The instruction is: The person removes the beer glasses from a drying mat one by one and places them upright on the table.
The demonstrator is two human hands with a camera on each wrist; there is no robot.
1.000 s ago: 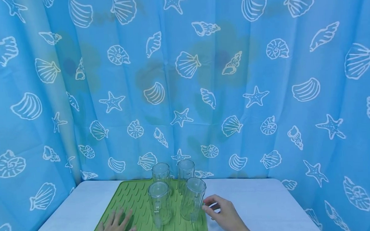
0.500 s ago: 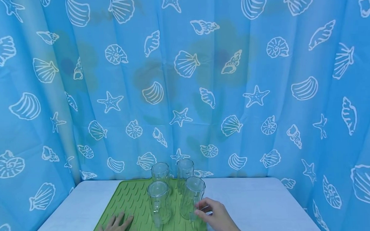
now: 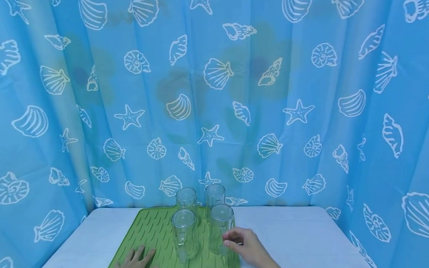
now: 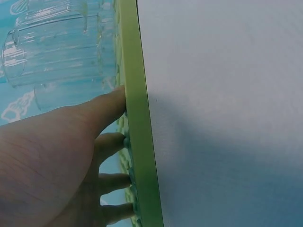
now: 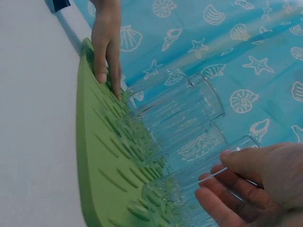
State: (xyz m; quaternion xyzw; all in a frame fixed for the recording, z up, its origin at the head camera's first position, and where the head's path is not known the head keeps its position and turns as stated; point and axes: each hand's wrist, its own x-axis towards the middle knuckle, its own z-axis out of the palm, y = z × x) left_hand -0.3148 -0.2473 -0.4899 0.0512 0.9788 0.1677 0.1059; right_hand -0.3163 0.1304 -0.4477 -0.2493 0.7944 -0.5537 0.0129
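On the green ribbed mat [image 3: 155,230] stand clear glass mugs in two rows. My right hand [image 3: 249,246] pinches the handle of the front right glass mug [image 3: 216,234] between thumb and fingers; the right wrist view shows the thumb [image 5: 241,158] on the near side of it. Beside it, the front left glass mug [image 3: 185,231] has its handle toward me. My left hand [image 3: 133,267] lies on the mat with its fingers spread, and the left wrist view shows fingertips pressing near the mat's edge [image 4: 142,142].
Behind the front mugs stand a back left mug [image 3: 186,197] and a back right mug [image 3: 215,194]. A white table [image 3: 292,233] extends on both sides of the mat. A blue shell-print curtain [image 3: 213,110] hangs round the far side and both flanks.
My right hand has moved left onto the front right mug's handle. That mug's rim has shifted slightly left and its handle has turned toward me. The left hand stays put.
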